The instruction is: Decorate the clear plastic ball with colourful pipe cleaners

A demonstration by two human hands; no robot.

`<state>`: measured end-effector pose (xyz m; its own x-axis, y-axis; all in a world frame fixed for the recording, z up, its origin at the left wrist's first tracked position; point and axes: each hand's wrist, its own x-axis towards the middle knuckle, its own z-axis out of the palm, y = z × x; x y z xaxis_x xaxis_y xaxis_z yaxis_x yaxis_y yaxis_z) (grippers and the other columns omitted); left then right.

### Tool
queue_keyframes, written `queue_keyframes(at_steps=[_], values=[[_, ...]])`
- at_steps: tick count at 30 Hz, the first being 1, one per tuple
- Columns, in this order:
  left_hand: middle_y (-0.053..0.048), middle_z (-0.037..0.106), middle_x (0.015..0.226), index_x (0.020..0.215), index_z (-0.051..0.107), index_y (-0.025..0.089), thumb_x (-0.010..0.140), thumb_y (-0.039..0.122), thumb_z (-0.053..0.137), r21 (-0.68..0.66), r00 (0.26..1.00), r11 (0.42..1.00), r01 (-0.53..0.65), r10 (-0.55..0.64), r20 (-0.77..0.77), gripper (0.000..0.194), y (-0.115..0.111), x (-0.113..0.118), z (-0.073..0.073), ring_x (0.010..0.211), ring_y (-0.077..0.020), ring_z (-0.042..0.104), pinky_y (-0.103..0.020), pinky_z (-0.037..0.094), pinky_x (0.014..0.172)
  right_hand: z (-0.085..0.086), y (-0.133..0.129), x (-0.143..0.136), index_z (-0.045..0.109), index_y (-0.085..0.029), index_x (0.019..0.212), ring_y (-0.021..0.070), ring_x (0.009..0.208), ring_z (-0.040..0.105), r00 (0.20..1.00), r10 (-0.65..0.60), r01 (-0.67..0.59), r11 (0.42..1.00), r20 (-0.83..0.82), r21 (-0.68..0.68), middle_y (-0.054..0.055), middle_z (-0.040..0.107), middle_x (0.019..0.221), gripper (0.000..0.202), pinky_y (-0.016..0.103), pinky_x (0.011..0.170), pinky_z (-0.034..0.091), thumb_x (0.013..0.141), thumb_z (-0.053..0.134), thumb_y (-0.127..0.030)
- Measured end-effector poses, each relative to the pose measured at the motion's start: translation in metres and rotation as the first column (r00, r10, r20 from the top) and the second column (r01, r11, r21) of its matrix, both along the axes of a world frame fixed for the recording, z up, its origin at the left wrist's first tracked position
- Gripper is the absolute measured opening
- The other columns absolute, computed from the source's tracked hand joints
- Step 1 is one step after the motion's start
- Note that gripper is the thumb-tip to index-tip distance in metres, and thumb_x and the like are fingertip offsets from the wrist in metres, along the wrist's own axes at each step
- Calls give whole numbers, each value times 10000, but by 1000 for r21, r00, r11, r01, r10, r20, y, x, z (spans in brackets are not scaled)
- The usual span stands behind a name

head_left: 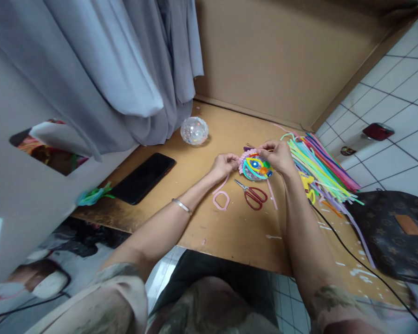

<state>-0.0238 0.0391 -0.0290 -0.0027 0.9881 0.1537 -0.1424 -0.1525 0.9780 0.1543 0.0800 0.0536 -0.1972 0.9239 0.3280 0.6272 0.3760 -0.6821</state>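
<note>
A round, clear craft piece (255, 168) with yellow, cyan, blue, orange and green shapes and a fuzzy pink edge is held up over the table. My left hand (225, 166) pinches its pink edge from the left, with a pink strip hanging beneath the fingers. From the upper right my right hand (276, 155) has its fingers closed on the top of the piece. Red-handled scissors (252, 195) lie just below it, blades toward the upper left. Beside them are a pink loop (221, 201) and a straight pink strip (272, 195).
A clear ball (194, 130) sits near the grey curtain (125, 69). A black phone (143, 178) lies at the left. Colourful pipe cleaners (320, 167), a black cable (348, 248) and a dark patterned bag (393, 232) are at the right.
</note>
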Motion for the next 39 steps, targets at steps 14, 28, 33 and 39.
queue_keyframes(at_steps=[14, 28, 33, 39], values=[[-4, 657, 662, 806, 685, 135, 704, 269, 703, 62, 992, 997, -54, 60, -110, 170, -2, 2, -6, 592, -107, 557, -218, 427, 592, 13, -12, -10, 753, -109, 754, 156, 622, 609, 994, -36, 40, 999, 106, -36, 62, 726, 695, 111, 256, 594, 420, 736, 658, -163], [-12, 660, 618, 764, 676, 139, 566, 398, 839, 5, 1000, 1000, -16, 16, -3, 365, -3, 2, -2, 553, -113, 563, -232, 432, 562, 10, -7, -12, 757, -122, 786, 151, 686, 634, 988, -76, 81, 996, 136, -29, 59, 754, 767, 131, 245, 646, 440, 756, 649, -190], [-5, 650, 605, 773, 674, 136, 556, 404, 858, -36, 999, 999, -3, 4, 51, 392, 5, 4, -5, 552, -104, 572, -228, 439, 571, 10, -1, -11, 766, -128, 795, 174, 716, 644, 988, -105, 111, 992, 117, -53, 73, 751, 775, 164, 259, 666, 448, 727, 667, -241], [-2, 669, 672, 805, 668, 127, 527, 313, 867, -30, 987, 999, 22, -17, 157, 389, 8, 9, -9, 573, -90, 585, -236, 465, 612, 5, 11, -5, 738, -117, 734, 162, 688, 633, 993, -115, 118, 989, 35, -87, 73, 738, 729, 120, 244, 645, 452, 691, 661, -198]])
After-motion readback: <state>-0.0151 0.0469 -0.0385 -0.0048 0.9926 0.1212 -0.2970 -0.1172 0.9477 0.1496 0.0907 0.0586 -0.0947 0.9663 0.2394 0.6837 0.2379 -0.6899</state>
